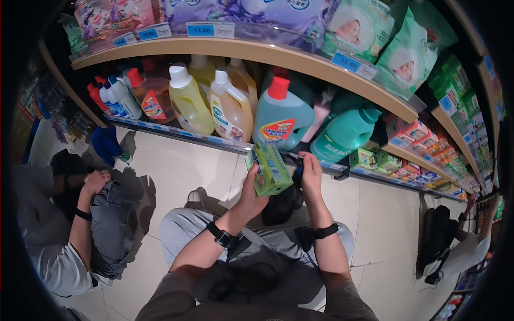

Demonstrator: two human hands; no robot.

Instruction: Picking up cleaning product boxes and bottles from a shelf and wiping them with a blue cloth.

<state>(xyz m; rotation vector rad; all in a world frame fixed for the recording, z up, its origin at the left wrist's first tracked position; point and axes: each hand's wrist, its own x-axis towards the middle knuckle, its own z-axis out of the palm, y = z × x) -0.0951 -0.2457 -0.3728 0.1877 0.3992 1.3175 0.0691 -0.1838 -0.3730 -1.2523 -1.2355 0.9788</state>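
My left hand (253, 196) is closed around a green printed pack (269, 170), which is tilted in front of the bottom shelf. To its right, my right hand (312, 170) is raised at the shelf's front edge, its thumb and forefinger together by a small dark item whose kind I cannot tell. Behind the pack stands a blue-green liquid bottle with a red cap (283, 116). A teal jug (345, 134) leans beyond my right hand. A bottle of amber liquid with a white cap (231, 108) and a yellow one (190, 102) stand to the left.
Bagged goods (357, 28) fill the shelf above, whose curved tan edge (241, 48) juts over the bottles. Small boxes (401, 162) line the right-hand shelf. A person in grey trousers (114, 228) crouches at my left; another person (461, 248) is at the far right. Pale floor tiles (385, 216) lie below.
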